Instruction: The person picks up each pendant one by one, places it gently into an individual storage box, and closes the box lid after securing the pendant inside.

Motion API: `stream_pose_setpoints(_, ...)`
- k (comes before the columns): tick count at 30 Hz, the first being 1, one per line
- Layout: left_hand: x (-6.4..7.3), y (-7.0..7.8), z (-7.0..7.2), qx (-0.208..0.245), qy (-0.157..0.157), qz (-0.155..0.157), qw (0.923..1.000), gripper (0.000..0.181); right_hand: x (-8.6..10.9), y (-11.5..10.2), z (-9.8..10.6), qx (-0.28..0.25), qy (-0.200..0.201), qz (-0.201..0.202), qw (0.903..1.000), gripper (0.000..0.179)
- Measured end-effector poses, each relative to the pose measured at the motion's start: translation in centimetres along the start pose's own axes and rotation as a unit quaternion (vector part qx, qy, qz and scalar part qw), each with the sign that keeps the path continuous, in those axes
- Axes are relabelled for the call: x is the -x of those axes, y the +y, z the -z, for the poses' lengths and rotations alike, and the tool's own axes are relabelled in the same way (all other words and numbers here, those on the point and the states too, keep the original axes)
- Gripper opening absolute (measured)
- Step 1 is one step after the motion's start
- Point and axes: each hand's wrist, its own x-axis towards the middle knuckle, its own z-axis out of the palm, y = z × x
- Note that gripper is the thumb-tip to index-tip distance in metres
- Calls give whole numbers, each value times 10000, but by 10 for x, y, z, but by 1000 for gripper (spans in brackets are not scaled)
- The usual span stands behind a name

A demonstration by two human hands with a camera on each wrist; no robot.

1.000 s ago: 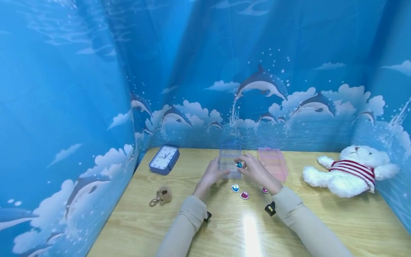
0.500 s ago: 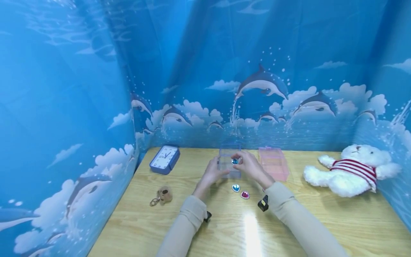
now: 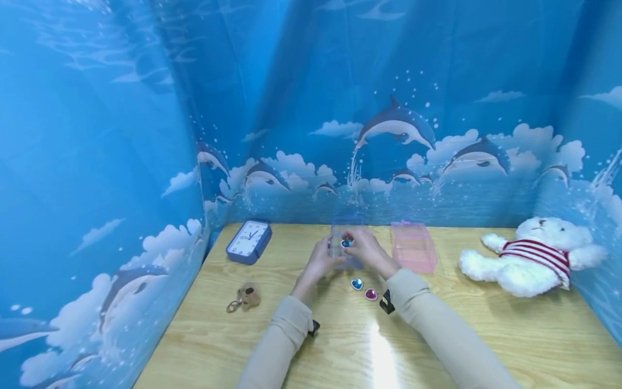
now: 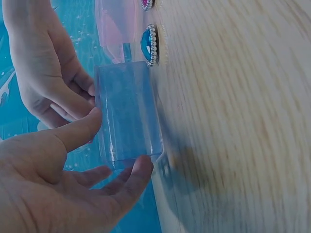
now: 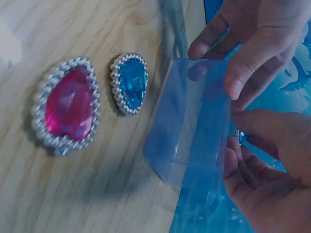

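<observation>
A clear blue plastic box [image 4: 129,111] stands with its lid raised near the back of the table. My left hand [image 3: 318,262] grips its left end, thumb at the upper rim and fingertips low on the end wall. Over the box, my right hand [image 3: 366,249] pinches a blue gem [image 3: 346,243] with a silver beaded edge; in the right wrist view the fingers hide most of it. In front of the box lie another blue gem [image 5: 132,83] and a pink gem [image 5: 70,104], both edged with silver beads.
An open clear pink box [image 3: 414,248] sits right of the blue one. Farther right lies a white teddy bear [image 3: 532,262] in a striped shirt. On the left are a blue clock [image 3: 249,242] and a brown keychain figure [image 3: 249,295]. A dolphin curtain [image 3: 301,108] closes off the back.
My right hand has moved left over the blue box, carrying the blue gem. Another pink gem, seen beside the right wrist a second ago, is now hidden. The left hand stays put.
</observation>
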Motion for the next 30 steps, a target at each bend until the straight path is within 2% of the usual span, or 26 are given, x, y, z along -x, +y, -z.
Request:
stream_pose_setpoints(10, 0, -1, 1, -30, 15, 126, 9999, 79, -10, -1, -9, 229, -62, 20, 9997, 30)
stream_pose_setpoints(19, -1, -3, -2, 46, 78, -94, 9999, 78, -13, 1, -16, 488, -159, 19, 9987, 29)
stream_pose_setpoints(24, -2, -3, -2, -65, 60, -96, 9999, 78, -14, -1, -20, 614, -10, 260, 9978, 29)
stream_pose_setpoints(27, -2, -3, -1, -111, 28, -26, 9999, 78, -14, -1, -21, 598, -14, 287, 9978, 30)
stream_pose_setpoints(30, -2, -3, 0, -106, 18, 4, 9999, 78, -14, -1, -18, 321, -80, 94, 9994, 31)
